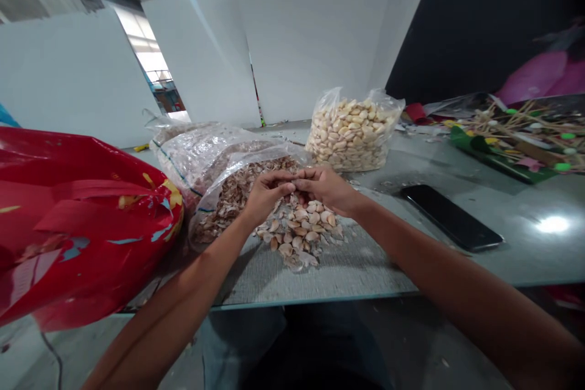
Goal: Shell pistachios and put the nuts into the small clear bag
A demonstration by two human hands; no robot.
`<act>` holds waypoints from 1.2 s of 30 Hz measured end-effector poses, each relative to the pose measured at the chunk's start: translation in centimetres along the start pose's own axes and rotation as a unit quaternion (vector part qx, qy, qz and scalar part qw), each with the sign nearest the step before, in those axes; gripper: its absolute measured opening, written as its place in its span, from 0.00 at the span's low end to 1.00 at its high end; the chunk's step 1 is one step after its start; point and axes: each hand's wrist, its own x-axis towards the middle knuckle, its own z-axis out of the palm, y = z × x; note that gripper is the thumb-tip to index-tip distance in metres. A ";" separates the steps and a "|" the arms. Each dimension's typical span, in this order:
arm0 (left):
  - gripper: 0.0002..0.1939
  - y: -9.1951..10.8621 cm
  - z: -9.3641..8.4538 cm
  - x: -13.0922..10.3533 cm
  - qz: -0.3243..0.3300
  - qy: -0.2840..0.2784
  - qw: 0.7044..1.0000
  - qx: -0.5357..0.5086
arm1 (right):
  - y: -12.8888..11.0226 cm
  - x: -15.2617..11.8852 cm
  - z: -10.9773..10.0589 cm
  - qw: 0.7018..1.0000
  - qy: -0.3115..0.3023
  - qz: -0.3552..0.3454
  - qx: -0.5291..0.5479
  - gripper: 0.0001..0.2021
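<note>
My left hand [270, 194] and my right hand [325, 187] meet fingertip to fingertip above a pile of unpeeled garlic cloves [301, 228]. Both are closed in a pinch on a small garlic clove [294, 181], mostly covered by the fingers. Loose papery skins lie among the cloves on the table. Just left of my hands, a clear plastic bag [219, 161] lies on its side, its mouth facing me, full of brown garlic skins [242, 195]. Behind my right hand stands a clear bag of pale peeled garlic cloves [350, 134].
A large red plastic bag [91, 219] bulges over the table's left side. On the right lie a black phone [450, 217] and a heap of thin sticks with coloured bits [525, 128]. The table's front edge [320, 301] runs close to my body. White panels [311, 36] stand behind.
</note>
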 end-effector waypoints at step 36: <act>0.05 5.8 7.0 -12.2 0.132 0.143 0.980 0.026 | -1.5 -9.1 12.2 0.963 0.218 -0.145 -0.057 0.17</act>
